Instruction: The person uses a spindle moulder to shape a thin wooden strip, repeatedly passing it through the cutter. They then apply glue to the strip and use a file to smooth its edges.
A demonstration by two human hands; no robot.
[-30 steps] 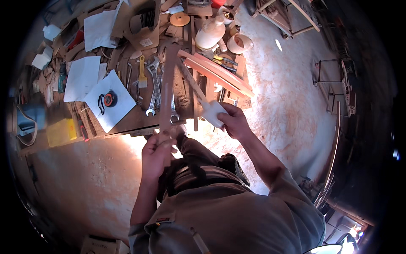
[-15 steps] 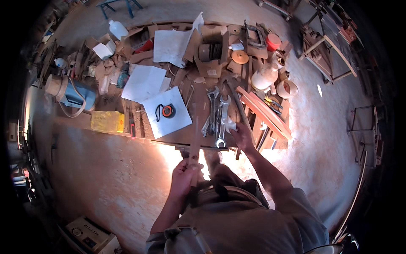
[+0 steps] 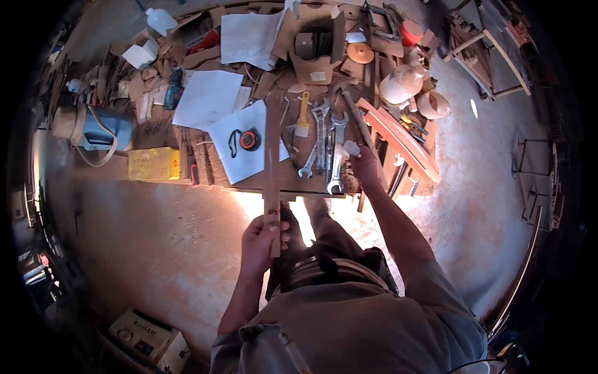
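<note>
Plainly faced a wide, cluttered workbench (image 3: 293, 177). Saw a blue container (image 3: 107, 129) at its left end and a stack of pinkish boards (image 3: 402, 138) lying aslant toward its right end. Noted a white paper sheet (image 3: 237, 163) lying flat by the near edge, left of centre. Held a long wooden strip (image 3: 272, 156) in the left hand (image 3: 263, 235), with thumb and fingers wrapped around its near end, and pointed its far end out over the bench, overlapping the sheet in view. Could not tell of any contact between strip and bench. Had metal wrenches (image 3: 336, 153) lying side by side to the right of the strip, with a yellow-handled brush (image 3: 303, 115) just left of them. Spotted an orange-and-black tape measure (image 3: 250, 139) resting on the sheet. Gripped a small white piece (image 3: 351, 149) in the fingers of the right hand (image 3: 365, 169), near the rightmost wrench.
</note>
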